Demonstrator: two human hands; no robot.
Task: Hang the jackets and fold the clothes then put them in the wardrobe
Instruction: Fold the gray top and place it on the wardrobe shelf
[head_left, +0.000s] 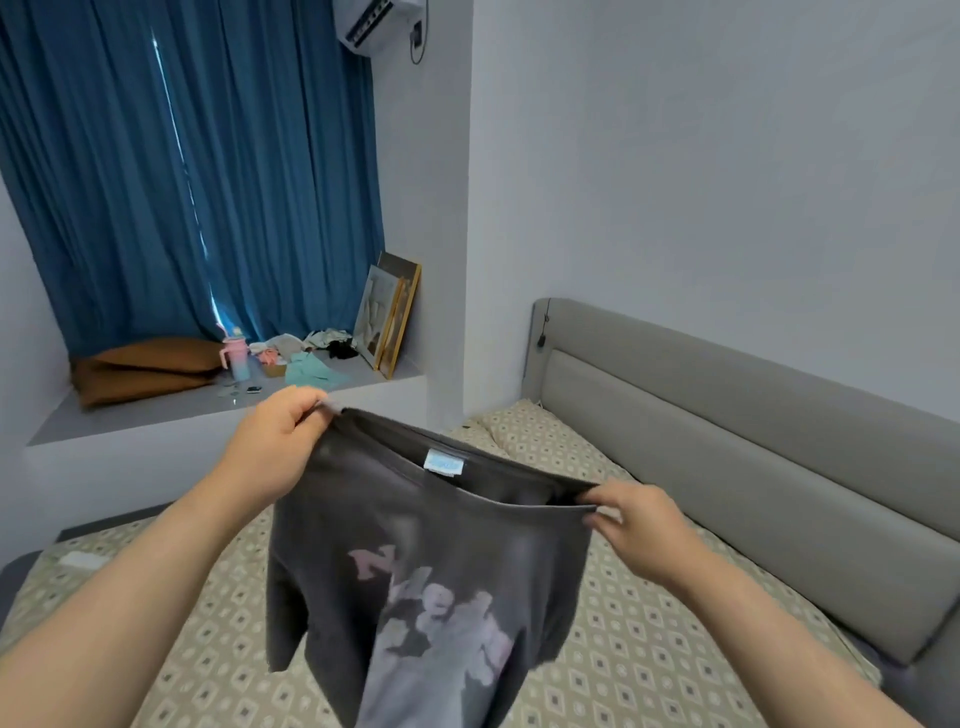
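Observation:
A dark grey T-shirt (415, 561) with pink and white lettering on its front hangs in the air above the bed (649, 649). My left hand (275, 447) pinches its left shoulder near the collar. My right hand (639, 519) pinches the right shoulder. The collar is stretched open between them, and a small blue label shows inside the neck. The shirt's hem runs out of view at the bottom.
The bed has a beige diamond-patterned sheet, a pillow (540, 436) and a grey padded headboard (727, 447). A window ledge (156, 410) at the left holds brown cushions, a pastel cup (236, 356), loose clothes and leaning picture frames (387, 312). Blue curtains hang behind.

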